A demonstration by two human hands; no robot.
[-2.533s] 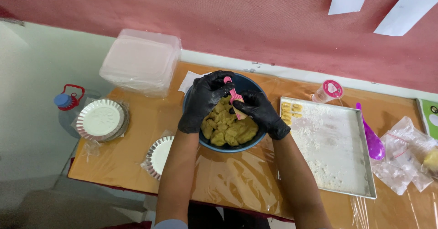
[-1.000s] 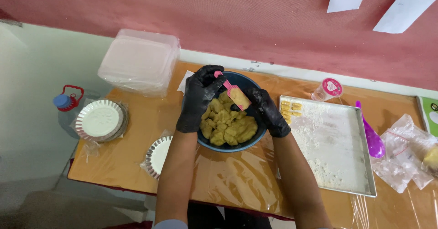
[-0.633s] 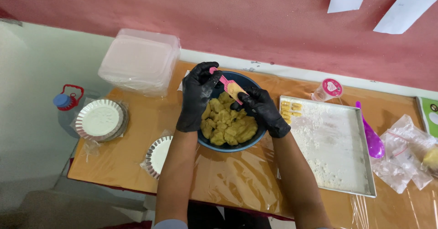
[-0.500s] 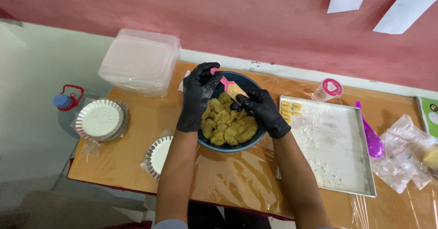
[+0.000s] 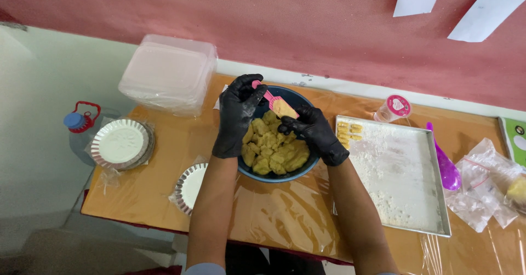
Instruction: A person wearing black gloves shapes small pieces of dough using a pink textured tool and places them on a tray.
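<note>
— Where are your hands right now?

— Both over the blue bowl (image 5: pixel 276 177), which sits near the table's (image 5: pixel 164 160) far edge. My left hand (image 5: pixel 236 113), in a black glove, pinches the handle end of the pink cookie mould (image 5: pixel 269 98). My right hand (image 5: pixel 315 134) curls round its other end, thumb on the dough packed into it.

— How much is done?

— Little, I would judge. Only a few small ridged cookies (image 5: pixel 349 132) lie in the far left corner of the floured baking tray (image 5: pixel 402 220); the rest of it holds only flour. The bowl is well filled with yellow dough chunks (image 5: pixel 274 152).

— And the foil pans?

— Two foil pie pans (image 5: pixel 120 143), wrapped in plastic, lie by the table's left edge, well apart from my hands.
</note>
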